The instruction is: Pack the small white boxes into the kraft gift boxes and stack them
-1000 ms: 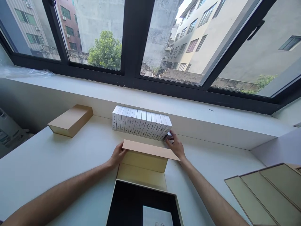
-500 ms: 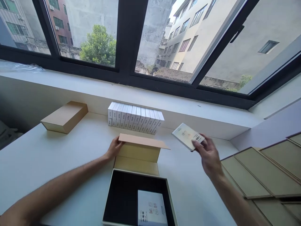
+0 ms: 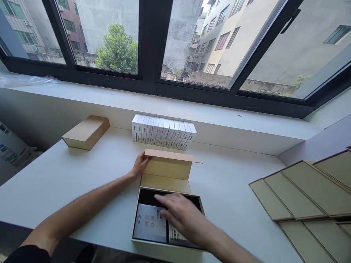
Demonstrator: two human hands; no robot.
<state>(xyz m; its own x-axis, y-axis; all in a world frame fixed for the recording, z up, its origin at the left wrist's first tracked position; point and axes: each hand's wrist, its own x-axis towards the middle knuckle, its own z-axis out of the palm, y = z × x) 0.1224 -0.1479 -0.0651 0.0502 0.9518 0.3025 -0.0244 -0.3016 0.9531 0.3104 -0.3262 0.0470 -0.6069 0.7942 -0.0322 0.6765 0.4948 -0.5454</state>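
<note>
An open tan gift box (image 3: pixel 135 233) with a black lining lies at the table's near edge, its hinged lid (image 3: pixel 168 166) standing up behind it. My left hand (image 3: pixel 140 164) grips the lid's left edge. Two flat white packs lie side by side inside: one on the left (image 3: pixel 150 223), one on the right (image 3: pixel 175 237). My right hand (image 3: pixel 181 215) rests flat over the right pack, fingers stretched out, slightly blurred. A row of several white packs (image 3: pixel 163 132) stands on edge behind the lid, against the window ledge.
A closed tan box (image 3: pixel 85 132) sits at the back left. Flattened tan box blanks (image 3: pixel 304 193) are fanned out at the right. A white ledge (image 3: pixel 170 109) and black-framed windows run along the back. Crumpled plastic film (image 3: pixel 24 79) lies on the ledge's far left.
My right hand took a white pack from the right end of the row, carried it down and laid it in the box beside the first pack. My left hand stayed on the lid.
</note>
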